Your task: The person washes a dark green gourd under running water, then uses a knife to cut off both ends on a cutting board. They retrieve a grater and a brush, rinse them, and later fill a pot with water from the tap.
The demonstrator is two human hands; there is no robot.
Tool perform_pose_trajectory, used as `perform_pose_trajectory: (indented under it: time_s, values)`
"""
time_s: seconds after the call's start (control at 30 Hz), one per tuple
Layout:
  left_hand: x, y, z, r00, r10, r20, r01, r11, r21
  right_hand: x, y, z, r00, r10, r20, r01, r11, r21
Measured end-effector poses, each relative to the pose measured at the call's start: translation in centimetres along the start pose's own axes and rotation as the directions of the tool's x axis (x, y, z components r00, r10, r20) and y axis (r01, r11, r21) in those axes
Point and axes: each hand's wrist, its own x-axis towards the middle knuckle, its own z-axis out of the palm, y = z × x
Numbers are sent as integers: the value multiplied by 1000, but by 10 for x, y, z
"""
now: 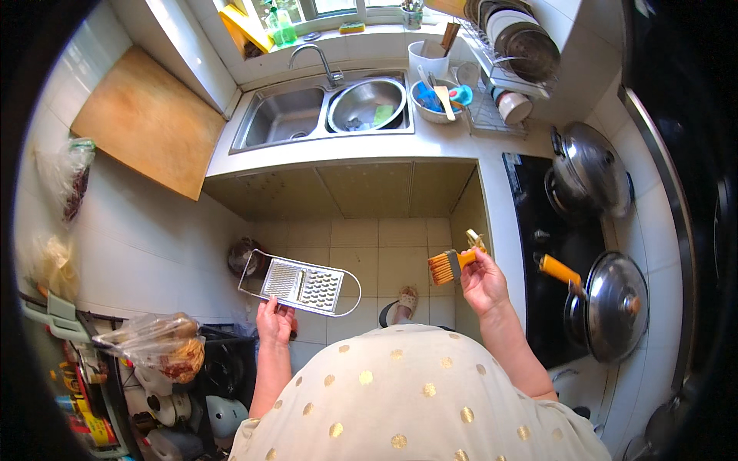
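My left hand (275,324) grips the lower edge of a flat metal grater (305,286), which has fine and coarse holes and wire loops at both ends. It is held out level above the tiled floor. My right hand (484,283) pinches the yellow-orange handle of a brush (450,267), its amber bristles pointing left. A small pale and yellow piece (475,238) shows just beyond those fingers; what it is, and whether I hold it too, I cannot tell. The two hands are well apart, in front of my body.
Ahead is a counter with a double sink (285,118) and a metal basin (369,106). A bowl of utensils (435,115) stands beside the dish rack (499,128). On the right, a lidded pot (594,167) and lidded pan (617,305) sit on the cooktop (533,230). A wooden board (147,124) leans left.
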Motion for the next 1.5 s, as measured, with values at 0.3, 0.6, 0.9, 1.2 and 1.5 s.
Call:
perform_pose_trajectory:
  time_s: [0.3,0.6,0.9,1.2,1.5]
  values:
    - [82,39,108,995,90,51,-91,996,9,126,-22,73,991,87,97,-88,996,-2]
    - [157,73,129,989,117,-89,-124,989,-77,221,-25,155,991,-29,134,62,966,-250]
    - [380,139,212,995,59,86,-60,998,3,333,29,253,665,-201,719,713,458,-531]
    - [636,154,280,991,-128,-26,131,969,208,431,81,385,358,106,928,907,-277,-318]
    - [747,101,283,936,-201,-289,283,918,278,491,96,415,431,194,881,874,-332,-354]
